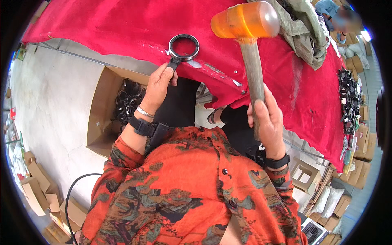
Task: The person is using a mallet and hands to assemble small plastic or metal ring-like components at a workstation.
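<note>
My left hand (pixel 160 87) is closed on the short black handle of a round ring-shaped part (pixel 174 60) with a silver and black rim. It looks like a small magnifying glass, but I cannot tell whether glass fills the ring. The ring lies over the near edge of the table's red cloth (pixel 134 28). In my right hand (pixel 268 120) is a mallet (pixel 253 67), gripped low on its wooden handle. Its translucent orange head is raised above the cloth, apart from the ring.
An open cardboard box (pixel 98 110) left of my legs holds several black ring parts (pixel 130 100). A grey-green cloth (pixel 304 32) lies at the table's far right. Black parts (pixel 349 102) are heaped at the right edge. Another person (pixel 335 16) is at the upper right.
</note>
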`<state>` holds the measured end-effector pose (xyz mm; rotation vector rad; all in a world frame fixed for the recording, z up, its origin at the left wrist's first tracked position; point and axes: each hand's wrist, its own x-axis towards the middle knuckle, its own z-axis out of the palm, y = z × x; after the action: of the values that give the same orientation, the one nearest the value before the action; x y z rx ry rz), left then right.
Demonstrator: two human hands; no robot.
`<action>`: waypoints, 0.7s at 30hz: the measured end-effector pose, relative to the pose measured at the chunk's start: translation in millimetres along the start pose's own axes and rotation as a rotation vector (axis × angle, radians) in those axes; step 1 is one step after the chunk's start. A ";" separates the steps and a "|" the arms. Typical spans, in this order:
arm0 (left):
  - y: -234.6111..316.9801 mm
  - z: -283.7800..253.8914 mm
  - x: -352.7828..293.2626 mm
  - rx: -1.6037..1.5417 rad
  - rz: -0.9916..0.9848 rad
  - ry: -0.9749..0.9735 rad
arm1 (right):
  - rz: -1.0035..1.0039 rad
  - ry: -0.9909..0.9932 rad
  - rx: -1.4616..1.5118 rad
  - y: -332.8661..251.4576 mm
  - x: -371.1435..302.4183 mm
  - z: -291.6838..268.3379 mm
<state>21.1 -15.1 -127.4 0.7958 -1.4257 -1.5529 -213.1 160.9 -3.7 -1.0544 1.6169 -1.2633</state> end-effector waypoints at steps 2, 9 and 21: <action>1.5 3.2 2.3 -0.010 -0.006 -0.019 | -0.097 -0.035 -0.236 29.9 -8.9 -2.5; -0.6 2.5 -2.7 -0.028 -0.004 0.011 | -0.067 -0.026 -0.262 -6.2 -11.4 -0.4; 1.0 3.8 -3.1 0.045 -0.003 0.022 | -0.676 -0.115 -0.497 -45.7 34.7 46.2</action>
<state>19.2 -10.7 -126.2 0.8397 -1.4485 -1.5138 -175.1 107.4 29.7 -2.0702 1.5756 -1.1882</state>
